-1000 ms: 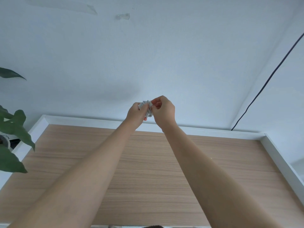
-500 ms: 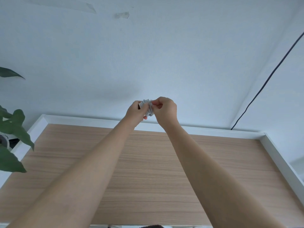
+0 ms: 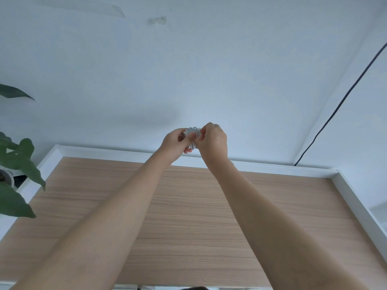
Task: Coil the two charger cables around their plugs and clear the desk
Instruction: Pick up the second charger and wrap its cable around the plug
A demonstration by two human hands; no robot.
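Observation:
A white charger plug wrapped in coils of white cable [image 3: 193, 135] is held up in the air above the far edge of the wooden desk [image 3: 188, 216]. My left hand [image 3: 174, 143] grips the bundle from the left, its fingers curled round it. From the right, my right hand [image 3: 213, 141] pinches the cable against the coil. Most of the plug is hidden behind my fingers. No second charger shows anywhere in the head view.
The desk has a raised white rim [image 3: 104, 150] along its back and sides. A leafy green plant [image 3: 16, 164] stands off the left edge. A dark cable [image 3: 339, 105] runs down the right wall behind the desk corner.
Both hands have stayed together at the coil and drifted slightly down. My right fingers shifted a little on the cable.

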